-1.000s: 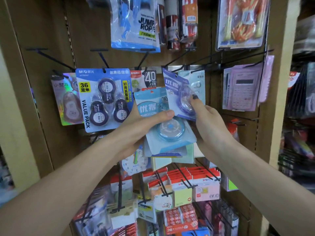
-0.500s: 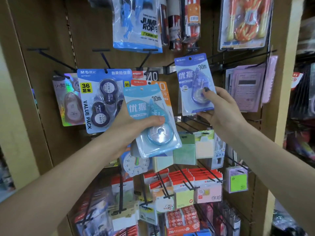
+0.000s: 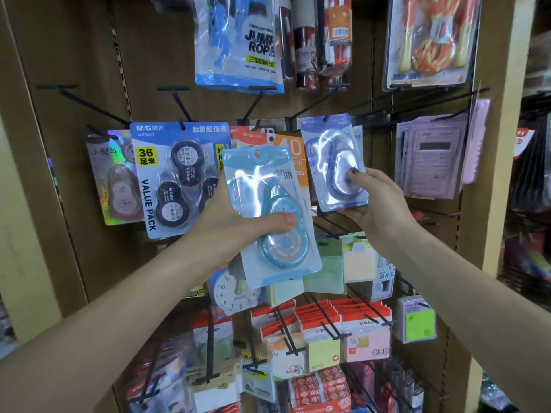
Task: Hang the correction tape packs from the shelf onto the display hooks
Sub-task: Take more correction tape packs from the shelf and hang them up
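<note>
Glossy blue correction tape packs (image 3: 269, 216) (image 3: 332, 162) — one clamped in each hand's fingers (image 3: 281, 219) (image 3: 359, 175) — glare-streaked.

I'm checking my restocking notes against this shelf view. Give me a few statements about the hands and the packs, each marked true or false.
1. The left hand grips a light blue correction tape pack. True.
2. The right hand is empty. False: it holds a purple-blue correction tape pack up by a display hook.
3. The light blue pack already hangs from a hook. False: its hang hole sits free, with no hook through it.
4. A blue value pack marked 36 hangs left of both hands. True.
5. A jump rope bag hangs in the row above. True.
</note>
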